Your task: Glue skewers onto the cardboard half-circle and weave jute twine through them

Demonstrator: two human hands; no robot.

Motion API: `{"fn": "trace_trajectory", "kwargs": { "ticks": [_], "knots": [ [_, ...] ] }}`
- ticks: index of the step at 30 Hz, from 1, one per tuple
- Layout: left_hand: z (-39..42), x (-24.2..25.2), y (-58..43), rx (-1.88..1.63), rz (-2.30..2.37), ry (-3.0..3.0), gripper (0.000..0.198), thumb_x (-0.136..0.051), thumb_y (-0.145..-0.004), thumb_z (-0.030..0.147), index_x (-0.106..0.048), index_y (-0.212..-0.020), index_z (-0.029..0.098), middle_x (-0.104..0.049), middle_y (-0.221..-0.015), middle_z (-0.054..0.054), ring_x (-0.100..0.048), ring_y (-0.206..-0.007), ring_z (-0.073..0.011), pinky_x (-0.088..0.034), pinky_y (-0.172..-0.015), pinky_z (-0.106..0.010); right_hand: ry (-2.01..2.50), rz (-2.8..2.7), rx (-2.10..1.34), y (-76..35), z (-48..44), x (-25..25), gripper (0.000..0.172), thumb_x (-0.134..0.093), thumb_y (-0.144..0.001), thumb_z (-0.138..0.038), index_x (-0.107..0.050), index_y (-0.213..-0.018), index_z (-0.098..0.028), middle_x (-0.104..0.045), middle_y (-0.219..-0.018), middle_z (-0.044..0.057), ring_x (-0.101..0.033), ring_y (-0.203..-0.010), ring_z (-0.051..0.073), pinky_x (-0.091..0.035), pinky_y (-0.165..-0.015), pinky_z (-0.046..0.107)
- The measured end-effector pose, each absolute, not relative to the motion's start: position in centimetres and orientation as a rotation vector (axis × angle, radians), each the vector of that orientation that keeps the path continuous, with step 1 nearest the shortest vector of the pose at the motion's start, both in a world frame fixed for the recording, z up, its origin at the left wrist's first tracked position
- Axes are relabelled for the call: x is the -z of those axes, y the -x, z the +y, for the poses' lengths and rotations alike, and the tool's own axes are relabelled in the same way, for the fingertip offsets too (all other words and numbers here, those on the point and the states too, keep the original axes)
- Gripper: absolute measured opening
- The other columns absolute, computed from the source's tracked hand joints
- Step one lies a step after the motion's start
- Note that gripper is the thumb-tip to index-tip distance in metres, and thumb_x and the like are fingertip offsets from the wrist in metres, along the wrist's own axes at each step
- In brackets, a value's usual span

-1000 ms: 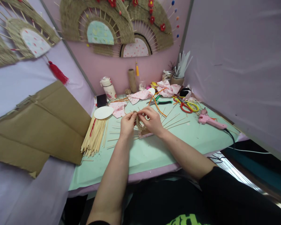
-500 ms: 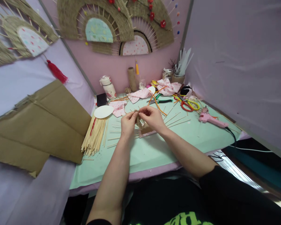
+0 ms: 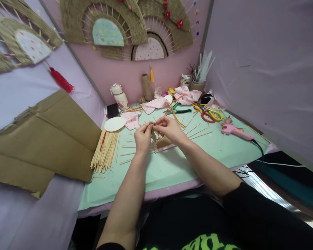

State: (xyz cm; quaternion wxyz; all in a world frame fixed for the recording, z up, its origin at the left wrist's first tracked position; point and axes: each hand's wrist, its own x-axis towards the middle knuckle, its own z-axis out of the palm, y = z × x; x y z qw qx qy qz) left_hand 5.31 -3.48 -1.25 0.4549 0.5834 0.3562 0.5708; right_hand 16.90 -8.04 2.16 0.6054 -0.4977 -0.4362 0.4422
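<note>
The station is a corner between draped panels, its pink back wall (image 3: 94,67) hung with woven fans (image 3: 108,32), which leaves the pale green tabletop (image 3: 172,173) to materials and tools. At its centre, in front of the worker, a looped hank of twine (image 3: 155,134) is held by both hands just above a brown card piece (image 3: 163,141) with pink edging. The left hand (image 3: 143,137) pinches the top of the twine between thumb and forefinger; the right hand (image 3: 170,130) grips it close alongside, fingertips nearly meeting. Such a narrow hold presumably suits thin strands, and it lets the loops hang beneath the fingers. Thin sticks (image 3: 200,131) fan out to both sides of the card; their inner ends are partly hidden by the hands. Spare sticks (image 3: 104,152) lie gathered at the left, under the edge of a white disc (image 3: 115,124), apparently stacked there to save room. Scissors (image 3: 208,117) and green-handled pliers (image 3: 184,111) lie farther back, outside the spread. The pink glue gun (image 3: 236,132) rests at the right, probably because its cord (image 3: 259,147) drops over that edge.
</note>
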Motion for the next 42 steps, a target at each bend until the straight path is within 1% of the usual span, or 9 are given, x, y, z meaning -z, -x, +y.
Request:
{"fn": "trace_trajectory", "kwargs": {
  "ticks": [5, 8, 17, 19, 22, 26, 32, 36, 42],
  "knots": [
    [-4.0, 1.0, -5.2, -1.452, 0.944, -1.604, 0.020, -0.063, -0.078, 0.029, -0.076, -0.087, 0.017, -0.074, -0.087, -0.005, -0.065, -0.083, -0.0179, -0.049, -0.078, -0.028, 1.108, -0.877, -1.291, -17.1, -8.4, -3.0, 0.027, -0.070, -0.064, -0.017, -0.050, -0.081, -0.018, -0.057, -0.058, -0.005, -0.053, -0.050, 0.007, -0.036, -0.041, 0.015],
    [-3.9, 1.1, -5.2, -1.447, 0.933, -1.596, 0.020, -0.063, -0.078, 0.030, -0.076, -0.087, 0.016, -0.074, -0.086, -0.005, -0.065, -0.080, -0.0172, -0.049, -0.075, -0.027, 1.112, -0.860, -1.306, -17.2, -8.3, -3.0, 0.028, -0.070, -0.065, -0.017, -0.049, -0.084, -0.019, -0.058, -0.059, -0.005, -0.053, -0.049, 0.007, -0.035, -0.038, 0.014],
    [-3.1, 1.5, -5.5, -1.269, 0.788, -1.197, 0.035, -0.076, -0.064, 0.043, -0.074, -0.084, 0.013, -0.070, -0.073, -0.004, -0.062, -0.064, -0.0139, -0.049, -0.062, -0.026, 1.139, -0.969, -0.988, -16.9, -7.4, -1.2, 0.029, -0.067, -0.067, -0.026, -0.045, -0.085, -0.021, -0.054, -0.058, -0.008, -0.050, -0.045, 0.008, -0.036, -0.037, 0.018],
    [-3.2, 1.4, -5.6, -1.248, 0.754, -1.136, 0.038, -0.079, -0.061, 0.044, -0.074, -0.084, 0.013, -0.070, -0.072, -0.004, -0.063, -0.064, -0.0142, -0.050, -0.062, -0.026, 1.135, -1.006, -0.911, -16.8, -7.4, -1.0, 0.028, -0.067, -0.067, -0.027, -0.046, -0.084, -0.021, -0.056, -0.062, -0.007, -0.053, -0.049, 0.009, -0.040, -0.043, 0.020],
    [-3.2, 1.4, -5.6, -1.226, 0.739, -1.085, 0.040, -0.081, -0.059, 0.044, -0.074, -0.083, 0.013, -0.070, -0.074, -0.004, -0.065, -0.070, -0.0158, -0.052, -0.067, -0.027, 1.139, -1.093, -0.735, -16.5, -7.5, -0.7, 0.025, -0.066, -0.070, -0.028, -0.048, -0.085, -0.021, -0.061, -0.070, -0.004, -0.059, -0.062, 0.011, -0.047, -0.059, 0.024],
    [-3.2, 1.4, -5.6, -1.210, 0.755, -1.024, 0.041, -0.083, -0.056, 0.043, -0.074, -0.082, 0.013, -0.070, -0.074, -0.005, -0.066, -0.075, -0.0173, -0.052, -0.070, -0.029, 1.189, -1.188, -0.538, -16.3, -7.8, -0.4, 0.020, -0.062, -0.075, -0.027, -0.048, -0.089, -0.022, -0.063, -0.078, -0.002, -0.062, -0.071, 0.013, -0.048, -0.069, 0.027],
    [-3.5, 1.4, -5.8, -1.185, 0.725, -0.977, 0.043, -0.084, -0.053, 0.044, -0.073, -0.081, 0.012, -0.070, -0.074, -0.005, -0.067, -0.074, -0.0169, -0.052, -0.070, -0.028, 1.225, -1.263, -0.445, -16.1, -8.0, -0.2, 0.018, -0.058, -0.079, -0.025, -0.047, -0.094, -0.022, -0.064, -0.078, -0.001, -0.063, -0.072, 0.014, -0.047, -0.070, 0.027],
    [-3.8, 1.1, -5.9, -1.147, 0.702, -0.951, 0.044, -0.084, -0.054, 0.045, -0.072, -0.080, 0.011, -0.069, -0.070, -0.005, -0.065, -0.067, -0.0140, -0.051, -0.067, -0.025, 1.244, -1.316, -0.369, -16.2, -7.9, 0.1, 0.018, -0.056, -0.080, -0.023, -0.047, -0.097, -0.023, -0.064, -0.078, -0.002, -0.062, -0.072, 0.014, -0.045, -0.071, 0.027],
    [-3.9, 0.8, -6.0, -1.101, 0.704, -0.927, 0.036, -0.083, -0.059, 0.038, -0.071, -0.081, 0.011, -0.070, -0.072, -0.005, -0.065, -0.066, -0.0131, -0.051, -0.066, -0.024, 1.320, -1.383, -0.283, -16.5, -7.9, 0.5, 0.019, -0.054, -0.082, -0.022, -0.048, -0.100, -0.023, -0.064, -0.081, 0.000, -0.060, -0.075, 0.016, -0.043, -0.070, 0.028]
  ]
}}
